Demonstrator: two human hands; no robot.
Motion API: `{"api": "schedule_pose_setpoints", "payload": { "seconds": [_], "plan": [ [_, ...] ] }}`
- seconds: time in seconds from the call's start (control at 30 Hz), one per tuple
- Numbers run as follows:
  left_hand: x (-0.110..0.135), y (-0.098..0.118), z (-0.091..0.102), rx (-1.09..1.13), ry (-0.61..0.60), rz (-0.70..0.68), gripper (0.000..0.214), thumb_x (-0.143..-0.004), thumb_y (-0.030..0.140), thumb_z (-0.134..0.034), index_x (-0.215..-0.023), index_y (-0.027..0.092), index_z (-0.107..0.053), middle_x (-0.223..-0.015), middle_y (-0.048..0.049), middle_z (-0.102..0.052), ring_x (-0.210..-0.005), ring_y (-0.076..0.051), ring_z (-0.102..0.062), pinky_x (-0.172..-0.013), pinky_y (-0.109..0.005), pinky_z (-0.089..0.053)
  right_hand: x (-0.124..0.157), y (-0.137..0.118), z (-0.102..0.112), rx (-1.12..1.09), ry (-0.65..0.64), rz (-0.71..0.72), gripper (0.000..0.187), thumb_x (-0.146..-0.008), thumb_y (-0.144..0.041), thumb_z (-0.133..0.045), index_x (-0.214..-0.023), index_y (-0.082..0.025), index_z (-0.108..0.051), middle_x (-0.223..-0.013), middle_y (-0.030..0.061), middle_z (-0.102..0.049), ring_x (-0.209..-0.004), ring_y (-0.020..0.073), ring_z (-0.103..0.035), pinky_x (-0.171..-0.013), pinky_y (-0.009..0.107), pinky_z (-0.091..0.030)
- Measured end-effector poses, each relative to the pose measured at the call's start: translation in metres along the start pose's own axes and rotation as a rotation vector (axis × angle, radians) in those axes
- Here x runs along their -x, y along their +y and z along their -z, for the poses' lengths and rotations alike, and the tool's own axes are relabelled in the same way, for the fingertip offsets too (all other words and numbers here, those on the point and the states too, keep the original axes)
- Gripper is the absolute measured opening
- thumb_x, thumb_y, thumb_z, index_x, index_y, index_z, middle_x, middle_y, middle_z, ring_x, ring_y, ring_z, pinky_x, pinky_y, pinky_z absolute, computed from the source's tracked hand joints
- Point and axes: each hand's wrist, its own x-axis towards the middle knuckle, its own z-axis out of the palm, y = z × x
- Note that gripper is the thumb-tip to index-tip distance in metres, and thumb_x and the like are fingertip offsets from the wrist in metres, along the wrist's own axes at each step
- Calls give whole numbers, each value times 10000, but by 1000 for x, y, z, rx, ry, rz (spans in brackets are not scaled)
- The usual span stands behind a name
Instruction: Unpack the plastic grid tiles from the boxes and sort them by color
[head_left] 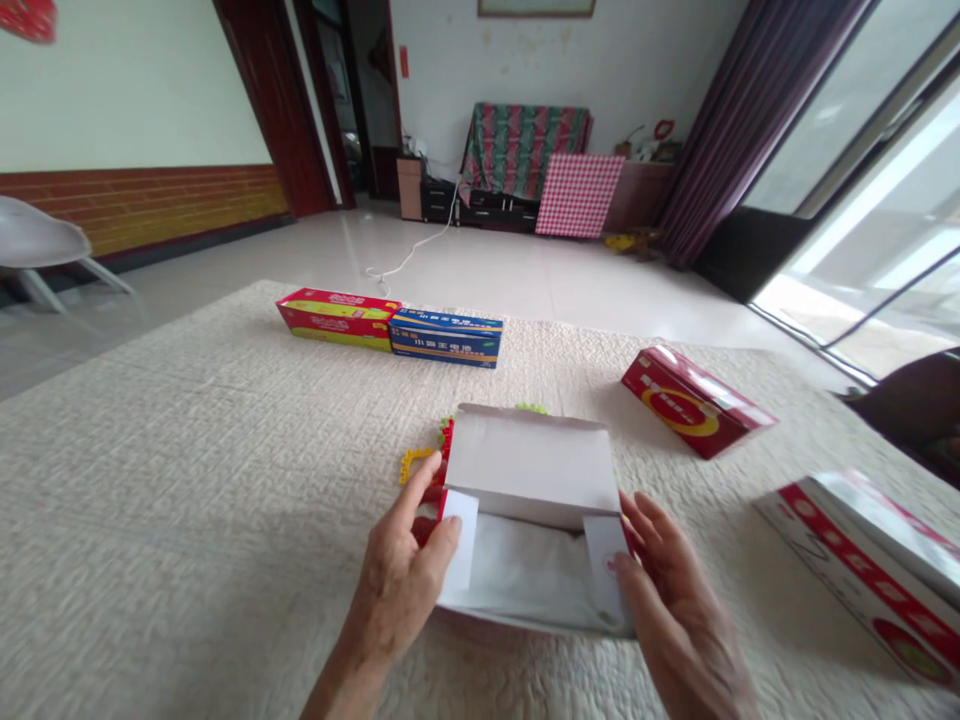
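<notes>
The open box (529, 470) lies on the quilted cloth (187, 500) right in front of the person, between both hands. Its long axis runs left to right across the view. The lid is hinged on the far long side and stands upright, so the mouth faces up and towards the person, with white paper (529, 575) showing inside.

The left hand (405, 575) pinches the left end lightly. Its thumb lies on the small side flap (459, 535) and its forefinger stretches along the outside. The right hand (671, 600) is not closed on anything. Its fingers are straight and spread against the right end, and the thumb tip just touches the other flap (606, 560).

Some coloured plastic pieces (420, 462) (yellow, red, green) peek out behind the box's far left corner, touching it or very nearly. Farther off, a red-and-yellow carton (337, 318) and a blue carton (446, 337) lie end to end. A red carton (697, 400) sits at an angle to the right, and a larger red-and-white carton (870, 570) lies at the right edge, well apart from the hands.
</notes>
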Motion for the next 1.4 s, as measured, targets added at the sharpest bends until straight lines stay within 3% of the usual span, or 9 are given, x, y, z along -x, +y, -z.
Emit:
{"api": "schedule_pose_setpoints", "payload": {
  "seconds": [0.17,0.27,0.4,0.53,0.7,0.9,1.17,1.27,1.4],
  "plan": [
    [-4,-7,-6,187,-10,-18,623,-801,271,-626,-1405,251,-474,-1423,-86,-527,-1326,-249,-474,-1075,-380,-417,-4,7,-2,-106,-19,1,560,-815,-439,-640,-1345,-380,-471,-1433,47,-510,-1272,258,-522,-1026,445,-451],
    [-5,-9,-11,321,49,35,607,-804,282,-646,-1390,289,-487,-1366,-60,-586,-1289,-236,-514,-1046,-370,-442,-4,5,-2,-141,1,-16,570,-812,-456,-647,-1347,-396,-461,-1382,40,-554,-1239,252,-547,-996,443,-469],
    [-3,-10,-15,444,102,50,451,-744,333,-735,-1179,235,-670,-1227,-68,-677,-1147,-263,-619,-945,-360,-515,-3,1,1,-70,-18,16,479,-804,-463,-657,-1262,-356,-565,-1289,41,-619,-1173,263,-582,-1031,481,-429],
    [-4,-14,-14,424,123,-99,239,-732,291,-749,-959,217,-744,-1146,-44,-707,-1142,-247,-615,-1033,-377,-452,-2,-1,2,-179,-61,8,313,-811,-403,-640,-1111,-323,-678,-1336,8,-598,-1286,279,-493,-1116,489,-332],
    [-8,-18,-13,356,177,-226,195,-737,265,-736,-929,239,-745,-1149,-23,-708,-1153,-240,-612,-1074,-410,-423,0,-12,-3,-526,-214,-59,474,-863,-497,-449,-1258,-299,-620,-1401,8,-553,-1326,295,-462,-1117,538,-329],
    [-9,-17,-14,302,263,-183,303,-734,268,-733,-1031,220,-700,-1146,-22,-711,-1125,-232,-632,-1053,-425,-456,-1,-12,-3,-175,-209,81,569,-856,-637,-476,-1343,-349,-538,-1431,2,-520,-1386,294,-381,-1113,541,-342],
    [-9,-7,-12,408,213,-66,139,-789,228,-562,-828,182,-687,-1148,-44,-707,-1209,-272,-578,-1032,-433,-471,-6,7,-5,-97,-181,157,422,-883,-400,-573,-1304,-389,-549,-1503,-42,-425,-1418,241,-329,-1166,517,-258],
    [-7,-4,-8,354,125,-135,181,-834,279,-549,-901,189,-692,-1202,-47,-682,-1249,-267,-544,-1075,-435,-427,-6,7,-7,-100,-158,151,401,-884,-376,-574,-1285,-381,-567,-1491,-34,-444,-1413,239,-337,-1178,514,-226],
    [-5,-2,-6,59,21,-307,264,-868,334,-575,-1075,195,-661,-1345,-61,-586,-1303,-247,-483,-1142,-409,-331,-6,4,-9,-77,-128,151,399,-881,-390,-579,-1278,-368,-574,-1479,-23,-463,-1401,235,-358,-1178,496,-228]
  ]
}}
